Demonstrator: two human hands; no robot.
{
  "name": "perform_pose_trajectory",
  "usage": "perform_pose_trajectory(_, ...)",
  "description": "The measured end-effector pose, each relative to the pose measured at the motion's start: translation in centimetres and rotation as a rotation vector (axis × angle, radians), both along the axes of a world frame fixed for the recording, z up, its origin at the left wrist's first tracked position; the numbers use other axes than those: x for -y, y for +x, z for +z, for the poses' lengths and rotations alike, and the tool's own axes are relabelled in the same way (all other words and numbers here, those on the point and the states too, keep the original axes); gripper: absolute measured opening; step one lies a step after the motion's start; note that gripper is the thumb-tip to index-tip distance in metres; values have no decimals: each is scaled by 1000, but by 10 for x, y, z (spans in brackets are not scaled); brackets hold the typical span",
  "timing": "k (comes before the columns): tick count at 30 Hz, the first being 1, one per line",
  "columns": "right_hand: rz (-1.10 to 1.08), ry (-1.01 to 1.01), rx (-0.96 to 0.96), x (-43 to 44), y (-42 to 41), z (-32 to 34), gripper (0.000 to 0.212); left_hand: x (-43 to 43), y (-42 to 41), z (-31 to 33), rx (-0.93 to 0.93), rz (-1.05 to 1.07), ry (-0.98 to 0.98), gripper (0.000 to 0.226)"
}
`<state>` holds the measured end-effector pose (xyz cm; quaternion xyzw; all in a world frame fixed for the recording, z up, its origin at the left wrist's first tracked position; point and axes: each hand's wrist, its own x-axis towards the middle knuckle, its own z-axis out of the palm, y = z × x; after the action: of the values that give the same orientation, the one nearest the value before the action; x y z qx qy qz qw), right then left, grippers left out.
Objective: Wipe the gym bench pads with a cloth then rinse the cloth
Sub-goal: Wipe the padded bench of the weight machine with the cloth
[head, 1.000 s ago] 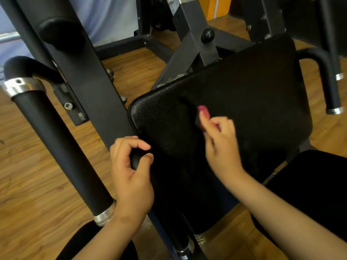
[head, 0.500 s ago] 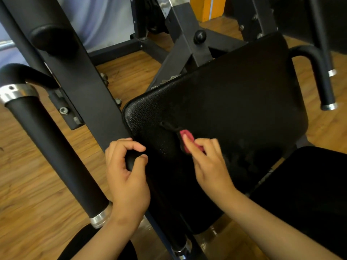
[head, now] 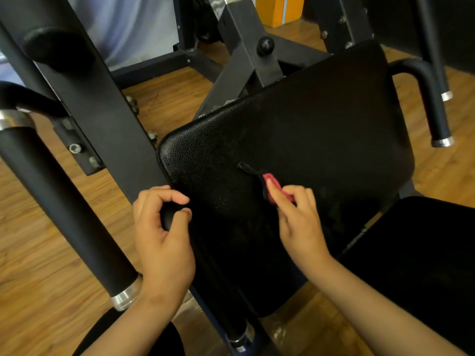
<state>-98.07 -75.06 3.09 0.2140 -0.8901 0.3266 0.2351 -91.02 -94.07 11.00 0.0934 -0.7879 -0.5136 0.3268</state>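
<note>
Grip and wipe, seen from above.
Left hand (head: 164,232) curled round left edge of black grained vinyl pad (head: 308,124); right hand (head: 300,222) pinching small pink-and-black cloth (head: 273,183) against pad centre; beyond, black steel frame (head: 241,47), wooden floor (head: 167,98).

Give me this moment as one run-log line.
phase: wiping | right hand: holds red cloth against back pad | left hand: grips its left edge

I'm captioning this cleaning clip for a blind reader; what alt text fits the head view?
A person's right hand presses a small pink cloth against a black textured gym pad, while the left hand grips the pad's left edge. A black foam handle with chrome ends stands to the left, over a wooden floor.
</note>
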Motion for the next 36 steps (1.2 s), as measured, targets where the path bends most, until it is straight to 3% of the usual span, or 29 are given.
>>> perform_pose_trajectory(5,-315,-90,76,-36,-30,2,51,0,1,1,24,24,-24,27)
perform_pose_trajectory(13,-47,-66,155,0,22,-4,62,-3,1,3,31,33,-24,29)
perform_pose_trajectory(16,-105,-341,179,-7,15,18,48,-2,1,2,26,21,-27,28)
perform_pose_trajectory(20,-416,-770,310,-41,-24,36,25,1,1,0,-8,-16,-1,14)
perform_pose_trajectory(25,-407,-1072,305,-55,-58,44,27,5,0,-3,-21,-44,25,13)
perform_pose_trajectory(28,-317,-939,269,-43,-66,47,27,7,-1,-5,-26,-57,35,15)
perform_pose_trajectory(32,-305,-334,305,-33,-35,21,41,8,-2,-6,-52,-66,38,21)
perform_pose_trajectory(36,-396,-273,446,-25,0,8,53,7,-2,-6,-56,-61,32,22)
